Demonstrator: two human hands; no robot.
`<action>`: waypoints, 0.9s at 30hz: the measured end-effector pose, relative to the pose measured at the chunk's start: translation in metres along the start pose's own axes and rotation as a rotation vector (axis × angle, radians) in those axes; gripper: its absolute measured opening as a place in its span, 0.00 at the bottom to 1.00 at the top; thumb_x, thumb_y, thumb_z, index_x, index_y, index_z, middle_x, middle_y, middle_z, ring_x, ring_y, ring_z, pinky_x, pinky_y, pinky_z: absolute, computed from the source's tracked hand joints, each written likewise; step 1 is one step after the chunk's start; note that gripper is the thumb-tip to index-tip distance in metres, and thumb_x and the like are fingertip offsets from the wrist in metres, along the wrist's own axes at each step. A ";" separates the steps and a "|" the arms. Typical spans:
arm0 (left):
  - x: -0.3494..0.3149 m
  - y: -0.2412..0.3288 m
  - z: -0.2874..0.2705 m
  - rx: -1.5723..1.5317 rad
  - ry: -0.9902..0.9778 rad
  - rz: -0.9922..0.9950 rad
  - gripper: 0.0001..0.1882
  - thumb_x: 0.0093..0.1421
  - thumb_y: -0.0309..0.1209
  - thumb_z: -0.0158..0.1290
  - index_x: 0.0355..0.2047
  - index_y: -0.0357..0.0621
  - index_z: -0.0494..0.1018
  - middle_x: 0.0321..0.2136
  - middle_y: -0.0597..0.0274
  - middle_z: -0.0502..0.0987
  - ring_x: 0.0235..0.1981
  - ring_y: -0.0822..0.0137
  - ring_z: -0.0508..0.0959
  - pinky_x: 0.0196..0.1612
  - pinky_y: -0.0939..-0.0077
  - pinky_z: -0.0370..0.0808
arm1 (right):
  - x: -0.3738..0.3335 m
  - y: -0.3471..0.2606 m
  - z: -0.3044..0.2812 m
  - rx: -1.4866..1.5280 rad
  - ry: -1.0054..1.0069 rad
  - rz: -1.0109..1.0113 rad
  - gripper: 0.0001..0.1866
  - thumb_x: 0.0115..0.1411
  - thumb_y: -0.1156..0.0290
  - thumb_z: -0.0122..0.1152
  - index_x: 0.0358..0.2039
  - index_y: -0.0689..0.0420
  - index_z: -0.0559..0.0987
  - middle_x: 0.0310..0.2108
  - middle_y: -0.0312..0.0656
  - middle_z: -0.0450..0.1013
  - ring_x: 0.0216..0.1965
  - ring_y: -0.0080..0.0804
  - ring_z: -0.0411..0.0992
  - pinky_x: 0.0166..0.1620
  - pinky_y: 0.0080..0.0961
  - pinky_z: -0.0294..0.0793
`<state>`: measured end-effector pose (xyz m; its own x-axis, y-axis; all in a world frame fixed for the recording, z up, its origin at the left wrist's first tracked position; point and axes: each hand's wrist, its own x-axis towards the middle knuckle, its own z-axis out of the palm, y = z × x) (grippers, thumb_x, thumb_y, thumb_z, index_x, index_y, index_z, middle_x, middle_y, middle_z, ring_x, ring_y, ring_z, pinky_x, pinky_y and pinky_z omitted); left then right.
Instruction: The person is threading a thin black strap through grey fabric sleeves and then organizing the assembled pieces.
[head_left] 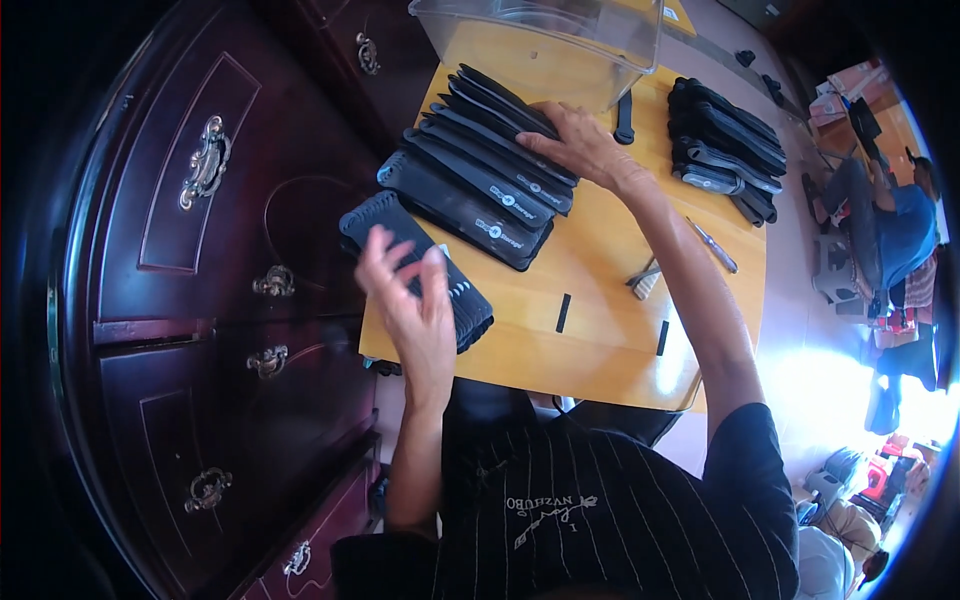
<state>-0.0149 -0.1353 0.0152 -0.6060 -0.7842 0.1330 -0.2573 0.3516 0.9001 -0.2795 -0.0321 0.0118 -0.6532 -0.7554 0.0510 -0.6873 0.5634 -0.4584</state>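
Note:
A row of flat black straps point(470, 165) with rounded ends and white print leans in overlapping layers across the wooden table. At its right end my right hand point(580, 145) is closed over the upper straps, its thumb on the near side and its fingers partly hidden behind. My left hand point(408, 305) hovers over a separate neat stack of black straps point(465, 297) at the table's left edge. Its fingers are spread and slightly blurred, with nothing visible in them.
A clear plastic bin point(540, 45) stands at the back. Another black strap pile point(722, 150) lies on the right, near a pen-like tool point(712, 245). Small black strips point(563, 313) lie on the table point(610, 270). Dark wooden drawers point(200, 250) flank the left; a person point(905, 225) sits far right.

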 end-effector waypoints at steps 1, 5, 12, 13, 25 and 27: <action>0.005 0.007 0.004 -0.461 -0.202 -0.169 0.42 0.63 0.41 0.55 0.65 0.30 0.45 0.54 0.43 0.63 0.56 0.55 0.65 0.57 0.64 0.62 | 0.000 0.000 0.002 0.010 0.026 -0.012 0.34 0.61 0.44 0.53 0.52 0.65 0.71 0.46 0.57 0.73 0.52 0.52 0.69 0.56 0.39 0.67; 0.037 -0.006 0.025 -0.564 -0.479 -0.417 0.49 0.62 0.49 0.54 0.63 0.19 0.43 0.52 0.42 0.66 0.56 0.56 0.67 0.60 0.68 0.60 | -0.001 -0.006 0.002 0.038 0.038 -0.057 0.32 0.62 0.46 0.53 0.51 0.65 0.71 0.45 0.58 0.73 0.51 0.53 0.70 0.54 0.40 0.68; 0.046 -0.017 0.041 -0.285 -0.297 -0.398 0.35 0.65 0.44 0.51 0.60 0.25 0.56 0.56 0.47 0.65 0.61 0.61 0.62 0.61 0.69 0.59 | -0.016 -0.028 0.011 -0.012 0.051 -0.036 0.44 0.56 0.37 0.56 0.60 0.62 0.64 0.52 0.58 0.69 0.56 0.53 0.66 0.57 0.42 0.65; 0.046 -0.019 0.034 -0.382 -0.335 -0.391 0.35 0.65 0.45 0.50 0.60 0.26 0.57 0.56 0.46 0.64 0.59 0.60 0.64 0.60 0.70 0.61 | -0.023 -0.037 0.013 -0.107 0.196 -0.102 0.49 0.53 0.33 0.56 0.63 0.60 0.62 0.55 0.57 0.67 0.58 0.54 0.64 0.59 0.44 0.63; 0.069 -0.052 -0.028 0.553 -0.017 0.480 0.24 0.63 0.40 0.51 0.57 0.46 0.69 0.62 0.49 0.62 0.64 0.46 0.57 0.63 0.48 0.52 | -0.040 -0.105 0.029 -0.289 0.352 -0.411 0.43 0.47 0.39 0.63 0.60 0.47 0.67 0.61 0.49 0.59 0.66 0.52 0.51 0.63 0.62 0.49; 0.064 -0.058 -0.019 0.646 -0.081 0.412 0.28 0.63 0.44 0.50 0.62 0.49 0.64 0.64 0.48 0.57 0.66 0.42 0.51 0.63 0.44 0.50 | -0.039 -0.119 0.051 -0.485 0.203 -0.385 0.44 0.46 0.41 0.66 0.63 0.42 0.64 0.66 0.45 0.54 0.69 0.51 0.45 0.63 0.66 0.46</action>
<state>-0.0250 -0.2155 -0.0207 -0.7953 -0.4938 0.3516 -0.3720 0.8556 0.3600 -0.1557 -0.0868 0.0195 -0.3458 -0.8822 0.3196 -0.9185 0.3878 0.0766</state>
